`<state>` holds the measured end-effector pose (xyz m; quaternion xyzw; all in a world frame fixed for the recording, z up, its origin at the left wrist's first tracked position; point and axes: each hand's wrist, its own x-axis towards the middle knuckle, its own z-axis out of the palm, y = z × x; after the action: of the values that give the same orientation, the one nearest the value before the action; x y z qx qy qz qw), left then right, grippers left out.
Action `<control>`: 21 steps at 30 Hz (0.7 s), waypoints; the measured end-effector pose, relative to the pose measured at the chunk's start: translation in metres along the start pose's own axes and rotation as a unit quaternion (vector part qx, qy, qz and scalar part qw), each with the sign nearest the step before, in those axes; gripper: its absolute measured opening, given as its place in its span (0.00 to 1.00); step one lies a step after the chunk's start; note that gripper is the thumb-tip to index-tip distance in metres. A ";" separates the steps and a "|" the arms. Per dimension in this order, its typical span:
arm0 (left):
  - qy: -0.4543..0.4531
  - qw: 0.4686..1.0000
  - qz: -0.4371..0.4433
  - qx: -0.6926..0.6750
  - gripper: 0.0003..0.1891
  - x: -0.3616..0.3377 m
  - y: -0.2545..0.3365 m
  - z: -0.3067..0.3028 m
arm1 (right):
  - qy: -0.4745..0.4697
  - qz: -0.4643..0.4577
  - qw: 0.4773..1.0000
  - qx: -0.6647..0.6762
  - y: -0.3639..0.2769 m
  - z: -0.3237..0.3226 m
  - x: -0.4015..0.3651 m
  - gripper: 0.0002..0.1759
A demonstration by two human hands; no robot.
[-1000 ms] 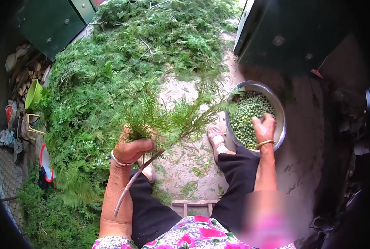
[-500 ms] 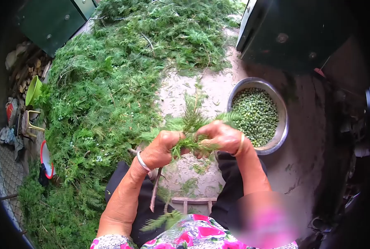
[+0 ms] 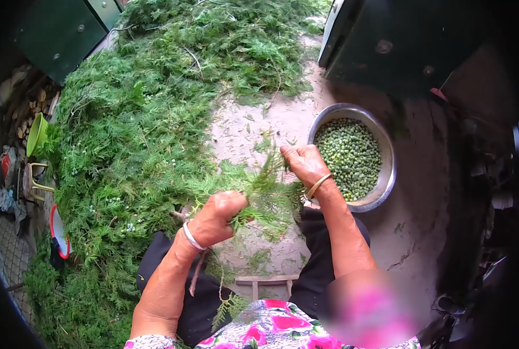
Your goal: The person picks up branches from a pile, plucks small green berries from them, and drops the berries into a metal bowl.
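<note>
My left hand [image 3: 217, 218] is closed around a leafy evergreen branch [image 3: 265, 195]. The feathery green part fans out to the right of the fist, and the brown stem sticks out below it over my lap. My right hand [image 3: 307, 168] is up and to the right, near the branch's outer tips, with thumb and fingers pressed together. What they pinch is hidden. Just beyond that hand stands a metal bowl [image 3: 389, 174] holding many small round green berries [image 3: 350, 158]. A small loose sprig [image 3: 230, 308] hangs by my lap.
A large heap of cut evergreen branches [image 3: 125, 128] covers the floor at left and far ahead. Dark green panels [image 3: 399, 46] stand at the upper right. At far left are a lime-green bowl [image 3: 37, 135], a small stool [image 3: 38, 180] and a red-rimmed object [image 3: 60, 231].
My right hand has moved up and away from my left hand, which has shifted slightly left and down. More of the branch shows between them. The camera view has shifted a little.
</note>
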<state>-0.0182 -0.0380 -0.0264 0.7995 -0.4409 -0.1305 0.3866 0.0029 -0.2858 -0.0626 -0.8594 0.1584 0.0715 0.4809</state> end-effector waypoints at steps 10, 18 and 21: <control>0.057 0.992 -0.062 -0.094 0.12 -0.006 -0.003 -0.017 | -0.156 0.079 0.863 0.475 -0.015 -0.026 -0.015 0.11; 0.042 0.993 -0.078 -0.081 0.13 -0.003 -0.001 -0.018 | -0.084 0.037 0.927 0.363 -0.023 -0.027 -0.018 0.11; 0.055 0.994 -0.062 -0.065 0.13 -0.001 -0.002 -0.017 | -0.060 0.047 0.927 0.367 -0.026 -0.025 -0.019 0.11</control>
<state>-0.0079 -0.0273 -0.0167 0.8044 -0.3595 -0.1386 0.4522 -0.0070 -0.2903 -0.0228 -0.6082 0.1846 0.0826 0.7676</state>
